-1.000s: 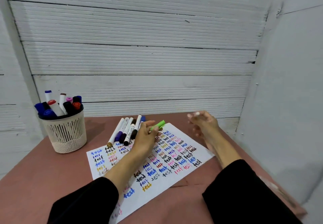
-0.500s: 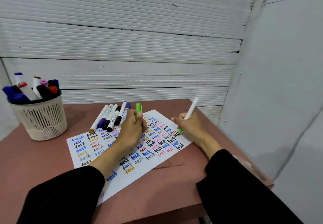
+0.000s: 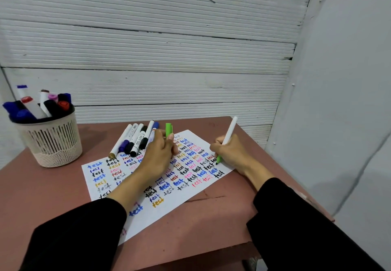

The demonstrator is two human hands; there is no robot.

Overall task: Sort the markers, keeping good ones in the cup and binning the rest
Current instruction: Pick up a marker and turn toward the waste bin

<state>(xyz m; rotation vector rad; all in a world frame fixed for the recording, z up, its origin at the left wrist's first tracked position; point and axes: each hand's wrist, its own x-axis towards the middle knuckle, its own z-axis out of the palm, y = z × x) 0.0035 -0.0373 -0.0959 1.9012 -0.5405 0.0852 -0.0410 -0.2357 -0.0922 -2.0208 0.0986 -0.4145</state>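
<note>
My right hand [image 3: 231, 154] grips a white-barrelled green marker [image 3: 229, 133], its green tip [image 3: 218, 159] touching the right edge of a white test sheet [image 3: 139, 218] covered in coloured "test" words. My left hand [image 3: 157, 157] rests on the sheet and pinches the marker's green cap [image 3: 168, 130], which points up and away. Several loose markers [image 3: 135, 138] lie side by side on the table just past the sheet's far edge, left of my left hand. A beige mesh cup [image 3: 49, 139] at the far left holds several capped markers [image 3: 40, 105].
The reddish-brown table [image 3: 211, 220] ends close on the right and front. A white ribbed wall [image 3: 148, 59] stands behind it and a plain grey wall [image 3: 338, 101] closes the right side. No bin is in view.
The cap has come off the green marker. My right hand now holds the marker body and has brought its tip down onto the sheet; my left hand keeps the cap, now pointing up.
</note>
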